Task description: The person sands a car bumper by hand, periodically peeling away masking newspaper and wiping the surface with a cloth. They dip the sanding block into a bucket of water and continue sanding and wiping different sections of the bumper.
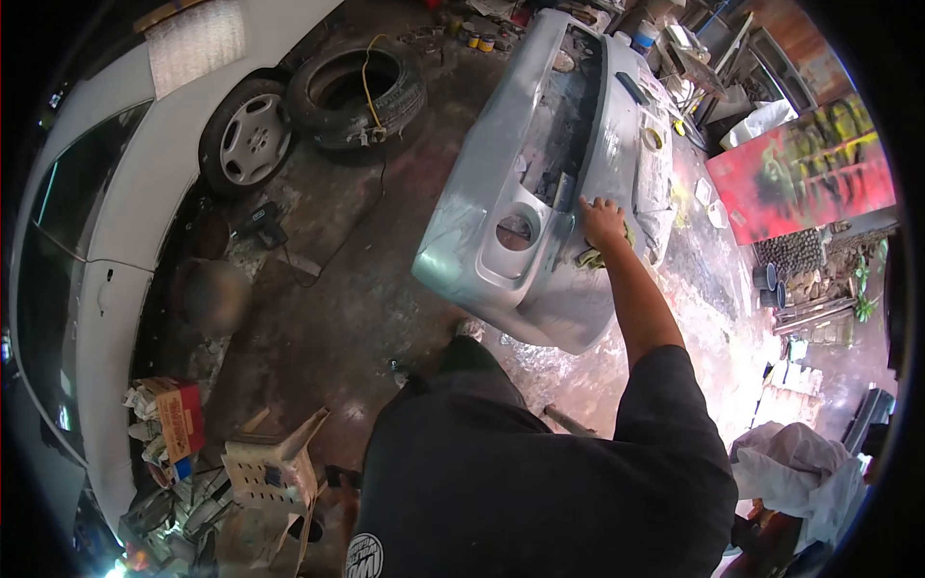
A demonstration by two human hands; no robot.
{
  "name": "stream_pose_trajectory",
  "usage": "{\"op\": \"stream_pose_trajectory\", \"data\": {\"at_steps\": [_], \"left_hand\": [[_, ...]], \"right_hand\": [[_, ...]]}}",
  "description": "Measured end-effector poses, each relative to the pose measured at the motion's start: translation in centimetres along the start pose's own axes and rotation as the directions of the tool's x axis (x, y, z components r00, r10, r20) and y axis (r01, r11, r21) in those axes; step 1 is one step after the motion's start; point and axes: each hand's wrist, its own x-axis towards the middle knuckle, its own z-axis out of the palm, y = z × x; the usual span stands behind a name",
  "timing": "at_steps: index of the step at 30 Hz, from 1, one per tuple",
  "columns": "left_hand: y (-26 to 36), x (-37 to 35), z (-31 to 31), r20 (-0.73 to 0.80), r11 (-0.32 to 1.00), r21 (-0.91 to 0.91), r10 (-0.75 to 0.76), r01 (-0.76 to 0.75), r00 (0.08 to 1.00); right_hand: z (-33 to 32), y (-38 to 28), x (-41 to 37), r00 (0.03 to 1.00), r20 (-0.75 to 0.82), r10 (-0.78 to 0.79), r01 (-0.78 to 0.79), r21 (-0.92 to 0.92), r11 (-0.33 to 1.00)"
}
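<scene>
A grey car bumper point(540, 279) lies on a support in front of me, with a long grille opening and a round fog-lamp hole. My right hand point(604, 223) rests on its upper surface, beside the grille opening. Under the palm and wrist is a crumpled yellow-green cloth point(590, 258), partly covered by the hand. The fingers bend over the surface with the cloth held beneath them. A small grey block point(564, 191) sits close to the fingertips, at the end of the opening. My left hand is out of view.
A white car point(116, 207) with an alloy wheel point(253, 138) stands on the left, near a loose tire point(358, 94) and a power tool point(262, 226) with its cord. Masking tape point(653, 140) lies beyond the bumper. A plastic chair point(275, 462) is at lower left, a red panel point(809, 169) right.
</scene>
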Motion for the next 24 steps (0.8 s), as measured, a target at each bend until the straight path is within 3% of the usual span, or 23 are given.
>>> {"op": "stream_pose_trajectory", "data": {"at_steps": [9,14,16,20,24], "left_hand": [[6.3,-1.1,5.4,0.001,0.994,-0.030,0.108,-0.108,0.994],[9.7,-1.4,8.2,0.095,0.958,-0.026,0.287,-0.285,0.953],[11.2,-1.5,8.4,0.184,0.957,-0.060,0.289,-0.283,0.939],[12.8,-5.1,11.3,-0.074,0.975,0.150,0.178,-0.165,0.981],[11.5,-5.2,12.1,-0.043,0.970,0.215,0.125,-0.113,0.991]], "right_hand": [[0.6,1.7,-1.6,0.977,-0.056,-0.204,0.200,-0.075,0.977],[-0.1,2.7,-1.5,0.947,-0.043,-0.319,0.314,-0.102,0.944],[-0.1,3.2,-1.3,0.935,-0.056,-0.350,0.344,-0.097,0.934],[-0.5,3.4,-0.2,0.937,-0.004,-0.351,0.349,-0.076,0.934],[-0.1,4.3,-0.4,0.914,-0.056,-0.401,0.396,-0.089,0.914]]}}
